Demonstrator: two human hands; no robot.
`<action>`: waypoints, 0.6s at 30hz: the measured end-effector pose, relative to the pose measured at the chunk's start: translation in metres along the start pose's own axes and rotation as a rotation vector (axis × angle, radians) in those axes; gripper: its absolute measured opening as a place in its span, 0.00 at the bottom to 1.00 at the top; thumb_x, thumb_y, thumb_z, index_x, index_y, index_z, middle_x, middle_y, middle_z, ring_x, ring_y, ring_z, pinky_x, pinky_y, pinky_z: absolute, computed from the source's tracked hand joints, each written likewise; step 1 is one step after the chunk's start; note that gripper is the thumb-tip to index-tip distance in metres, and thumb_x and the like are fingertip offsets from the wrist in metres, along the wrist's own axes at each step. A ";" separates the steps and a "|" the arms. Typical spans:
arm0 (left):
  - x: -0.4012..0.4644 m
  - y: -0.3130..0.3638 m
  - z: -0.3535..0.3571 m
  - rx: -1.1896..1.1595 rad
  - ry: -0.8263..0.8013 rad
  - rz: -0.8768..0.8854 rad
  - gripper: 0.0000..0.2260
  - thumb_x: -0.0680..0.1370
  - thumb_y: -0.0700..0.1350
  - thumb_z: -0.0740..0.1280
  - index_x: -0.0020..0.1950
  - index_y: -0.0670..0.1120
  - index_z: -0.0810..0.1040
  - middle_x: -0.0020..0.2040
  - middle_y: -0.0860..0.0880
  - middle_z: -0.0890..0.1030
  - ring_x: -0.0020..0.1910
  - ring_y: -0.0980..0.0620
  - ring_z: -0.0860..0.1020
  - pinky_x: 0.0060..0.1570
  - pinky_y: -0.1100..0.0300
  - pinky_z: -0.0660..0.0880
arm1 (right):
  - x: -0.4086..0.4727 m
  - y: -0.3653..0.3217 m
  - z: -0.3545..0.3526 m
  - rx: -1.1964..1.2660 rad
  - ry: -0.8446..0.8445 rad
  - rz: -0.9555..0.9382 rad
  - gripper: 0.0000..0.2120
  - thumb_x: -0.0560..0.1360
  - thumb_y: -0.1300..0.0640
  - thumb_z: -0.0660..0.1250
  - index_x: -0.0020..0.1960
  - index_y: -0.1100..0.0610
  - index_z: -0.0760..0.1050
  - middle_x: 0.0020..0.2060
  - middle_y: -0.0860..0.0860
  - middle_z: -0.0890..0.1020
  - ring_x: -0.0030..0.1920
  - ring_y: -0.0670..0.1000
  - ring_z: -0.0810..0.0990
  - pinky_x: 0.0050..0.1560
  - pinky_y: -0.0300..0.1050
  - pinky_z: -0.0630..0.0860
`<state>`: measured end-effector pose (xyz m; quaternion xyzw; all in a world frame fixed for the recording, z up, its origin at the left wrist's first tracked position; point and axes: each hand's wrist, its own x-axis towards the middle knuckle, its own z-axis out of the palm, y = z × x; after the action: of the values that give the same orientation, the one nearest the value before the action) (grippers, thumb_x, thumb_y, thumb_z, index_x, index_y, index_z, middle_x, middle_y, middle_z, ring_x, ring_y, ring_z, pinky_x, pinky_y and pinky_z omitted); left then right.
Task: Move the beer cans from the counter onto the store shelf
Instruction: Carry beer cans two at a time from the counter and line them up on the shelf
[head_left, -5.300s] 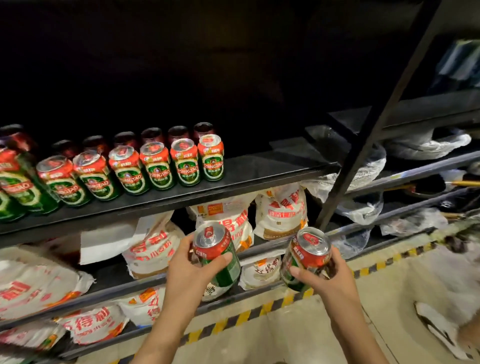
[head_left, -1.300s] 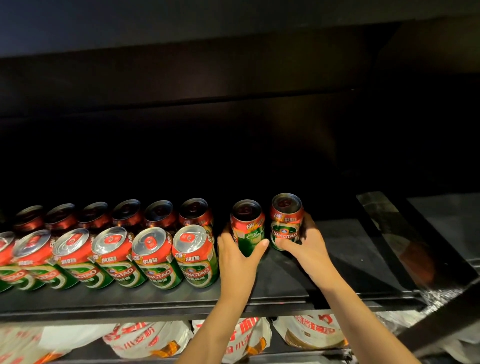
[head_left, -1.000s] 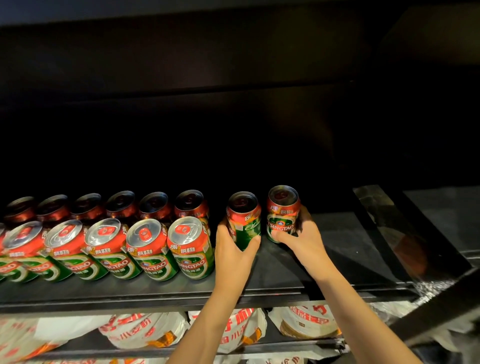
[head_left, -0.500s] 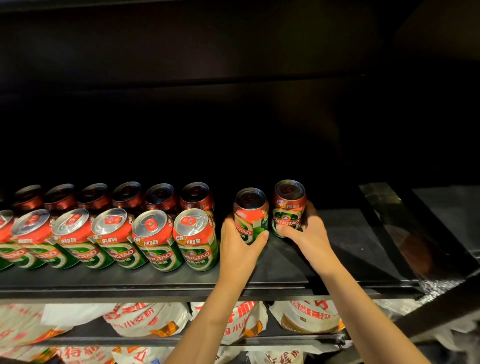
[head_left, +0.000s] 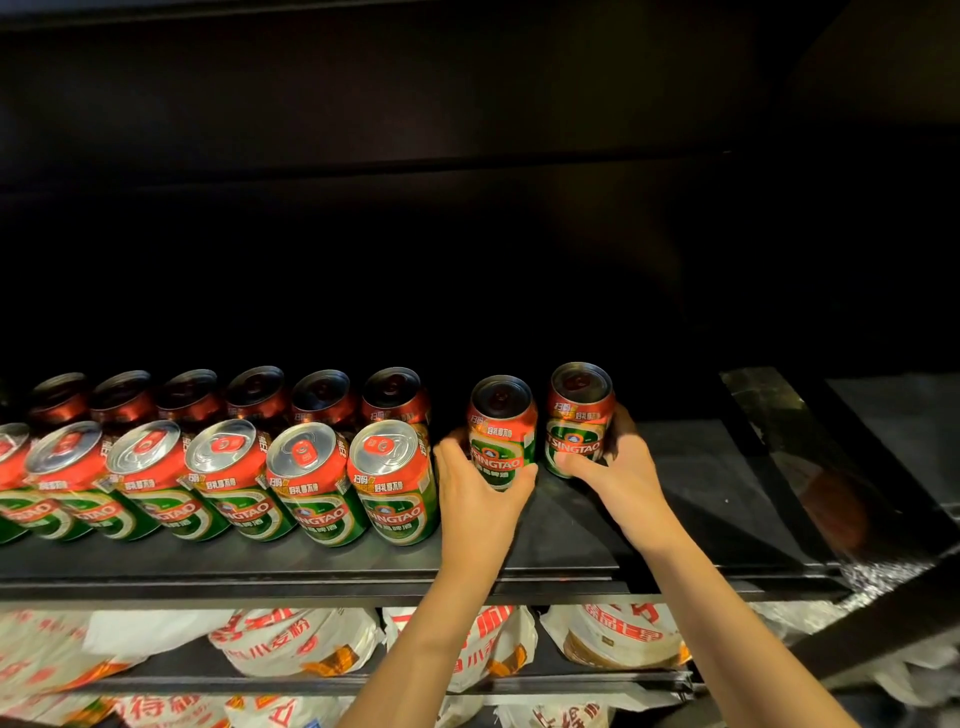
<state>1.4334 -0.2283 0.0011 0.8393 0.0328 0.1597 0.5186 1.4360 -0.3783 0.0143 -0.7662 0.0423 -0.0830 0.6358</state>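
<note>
Two red and green beer cans stand upright on the dark store shelf (head_left: 691, 499). My left hand (head_left: 480, 491) grips the left can (head_left: 501, 428) low around its base, thumb on its right side. My right hand (head_left: 621, 470) grips the right can (head_left: 579, 415) from the right, thumb across its lower front. Both cans sit in the back row, just right of the stocked cans. A front row of cans (head_left: 306, 480) and a back row (head_left: 260, 397) fill the shelf's left half.
Bare shelf extends to the right of my hands up to a slanted black frame post (head_left: 779, 467). The shelf below holds white bags with red print (head_left: 296, 642). The space above the cans is dark, under another shelf board (head_left: 467, 171).
Over five seconds both hands carried the cans up from waist height onto the shelf. In the last second the left can's label has turned toward the front; both hands keep their grip.
</note>
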 end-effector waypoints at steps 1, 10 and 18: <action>0.000 0.000 0.000 0.003 0.019 -0.002 0.27 0.67 0.51 0.76 0.53 0.50 0.61 0.52 0.49 0.70 0.53 0.51 0.72 0.52 0.57 0.75 | 0.000 0.000 0.000 -0.004 0.000 0.001 0.31 0.68 0.61 0.75 0.68 0.54 0.66 0.58 0.49 0.78 0.57 0.46 0.78 0.55 0.39 0.76; -0.003 0.006 -0.001 0.077 0.031 0.051 0.25 0.68 0.47 0.75 0.53 0.46 0.62 0.50 0.48 0.67 0.52 0.51 0.71 0.51 0.57 0.74 | 0.001 -0.001 -0.001 0.001 -0.048 -0.014 0.31 0.66 0.63 0.76 0.66 0.54 0.69 0.57 0.49 0.80 0.56 0.46 0.79 0.58 0.43 0.76; -0.006 0.008 -0.003 0.081 0.025 0.057 0.25 0.71 0.45 0.73 0.61 0.41 0.65 0.55 0.48 0.68 0.55 0.53 0.69 0.53 0.63 0.70 | 0.001 -0.001 0.001 -0.003 -0.057 -0.018 0.29 0.66 0.64 0.76 0.63 0.52 0.69 0.56 0.48 0.80 0.55 0.44 0.79 0.50 0.33 0.76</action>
<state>1.4261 -0.2310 0.0076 0.8582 0.0220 0.1835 0.4790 1.4369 -0.3776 0.0148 -0.7696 0.0173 -0.0668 0.6348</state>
